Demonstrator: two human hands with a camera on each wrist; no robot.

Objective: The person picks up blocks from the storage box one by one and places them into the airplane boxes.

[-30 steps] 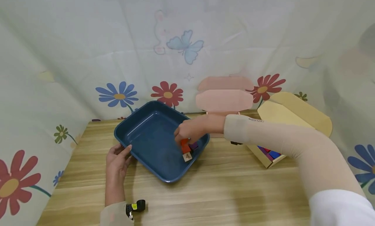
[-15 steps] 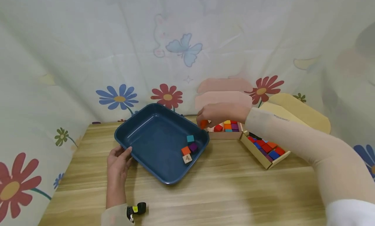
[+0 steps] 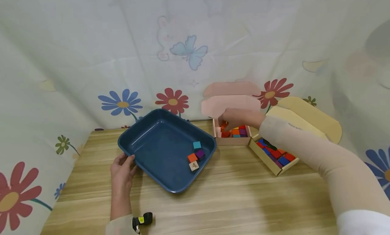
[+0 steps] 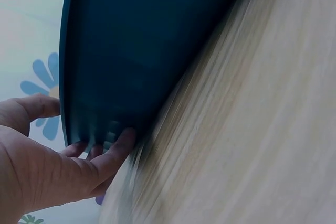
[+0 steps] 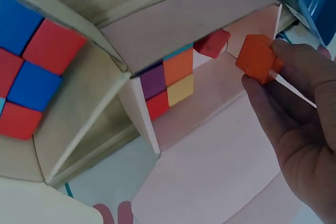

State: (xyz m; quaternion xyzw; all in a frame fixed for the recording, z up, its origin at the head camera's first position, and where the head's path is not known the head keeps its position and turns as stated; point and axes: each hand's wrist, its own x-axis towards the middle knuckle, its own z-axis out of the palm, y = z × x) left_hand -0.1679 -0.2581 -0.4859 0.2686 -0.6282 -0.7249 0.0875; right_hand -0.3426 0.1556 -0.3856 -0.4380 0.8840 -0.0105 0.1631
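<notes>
My left hand (image 3: 123,170) holds the dark blue rectangular tray (image 3: 166,187) at its left corner. In the left wrist view the thumb is at the rim and the fingers lie against the outer wall. Between thumb and fingers, my right hand (image 3: 236,118) pinches an orange wooden cube (image 5: 255,57) over the left part of the open pink box (image 3: 233,141). A red cube (image 5: 212,43) sits askew in that box, beside a cluster of coloured cubes. At the tray's right end lie a teal cube (image 3: 197,145), a purple cube (image 3: 200,154), an orange cube (image 3: 192,157) and a plain wooden cube (image 3: 194,166) marked 4.
An open yellow box (image 3: 264,157) filled with red, blue and other cubes stands angled at the pink box's right. Both lids are raised toward the flowered curtain (image 3: 122,59) behind. Wood-grain tabletop (image 3: 231,194) extends in front.
My right hand has left the tray with an orange cube and moved right, past the rim, to above the pink box. My left hand has stayed at the tray's corner.
</notes>
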